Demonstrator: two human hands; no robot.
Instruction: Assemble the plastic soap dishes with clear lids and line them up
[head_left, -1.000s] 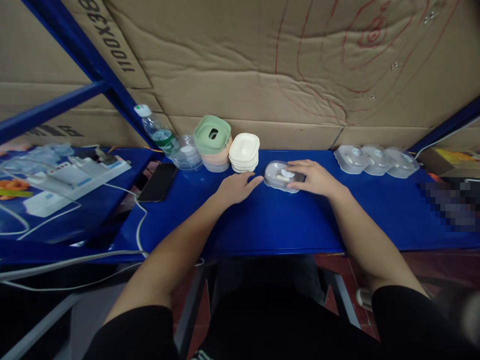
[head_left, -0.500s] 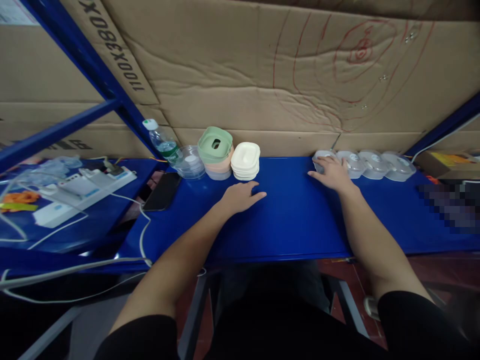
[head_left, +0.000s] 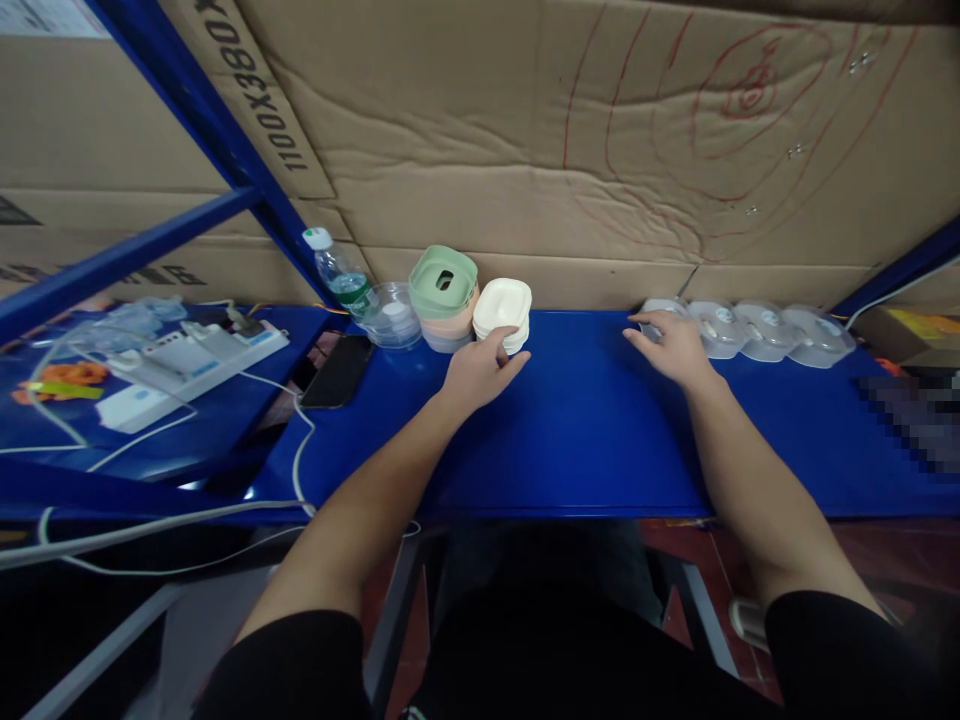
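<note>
**Two bare hands near the back edge of a blue surface [head_left: 562, 440]**

Left hand [head_left: 480, 372]: thumb and forefinger spread wide, at the near side of a stack of cream dishes [head_left: 504, 296] — contact impossible to tell. For the stack, a place near the back edge of the surface, left of its middle, upright. Right hand [head_left: 671, 345]: thumb and forefinger parted, in front of the leftmost of four translucent containers [head_left: 766, 332] and partly covering it; touch on that container likewise impossible to tell. For the four, a close row along the back edge, running toward the back right corner, with pale round labels on top.

Left of the cream dishes and just beside them, a green-topped pile of tubs [head_left: 445, 290], peach below the green. Farther left, clear round tubs [head_left: 394, 320] and, at the back left corner, a white-capped bottle [head_left: 343, 275] with a green label. At the left edge, a dark phone [head_left: 337, 370]; down to the front left corner, a white cable [head_left: 302, 455]. Behind everything, a cardboard panel [head_left: 465, 150] — red rings drawn at its right.
</note>
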